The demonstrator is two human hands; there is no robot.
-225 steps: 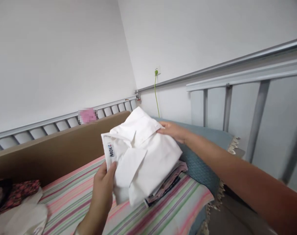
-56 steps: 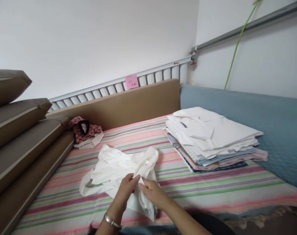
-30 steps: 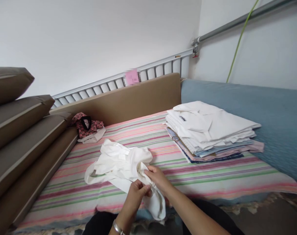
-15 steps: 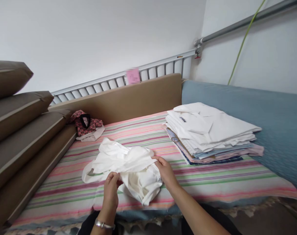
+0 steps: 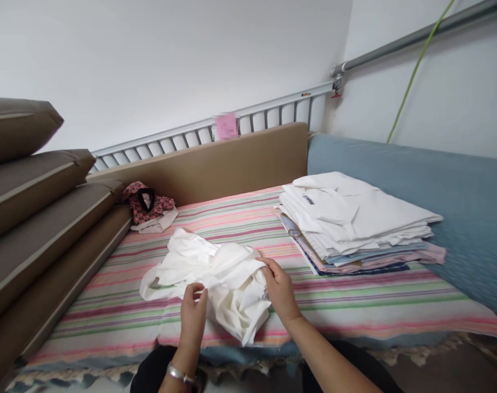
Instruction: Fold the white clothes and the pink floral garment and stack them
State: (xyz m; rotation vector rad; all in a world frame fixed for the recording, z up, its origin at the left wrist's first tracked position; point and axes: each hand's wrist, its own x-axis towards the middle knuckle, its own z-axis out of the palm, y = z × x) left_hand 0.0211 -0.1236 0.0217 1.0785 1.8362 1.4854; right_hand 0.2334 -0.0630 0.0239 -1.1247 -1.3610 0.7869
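Note:
A crumpled white garment [image 5: 215, 267] lies in loose folds on the striped bed cover, close to the front edge. At its right side, my right hand [image 5: 277, 288] pinches the cloth's edge between thumb and fingers. My left hand [image 5: 194, 308], with a silver bracelet on the wrist, is at the near left of the garment. Its fingers are bent, with a gap between thumb and forefinger, and no cloth shows in them. Parts of the garment are tucked under its own folds, so its kind cannot be made out.
A folded stack of shirts [image 5: 350, 213], white on top, stands at the right. A red flowered garment [image 5: 162, 203] lies at the back left beside stacked brown cushions [image 5: 55, 213]. A brown board [image 5: 240, 164] and a blue bolster [image 5: 387, 169] border the striped cover [image 5: 121, 305].
My left hand has let go of the garment's near edge and shifted slightly right. My right hand keeps its pinch. The view has turned a little left.

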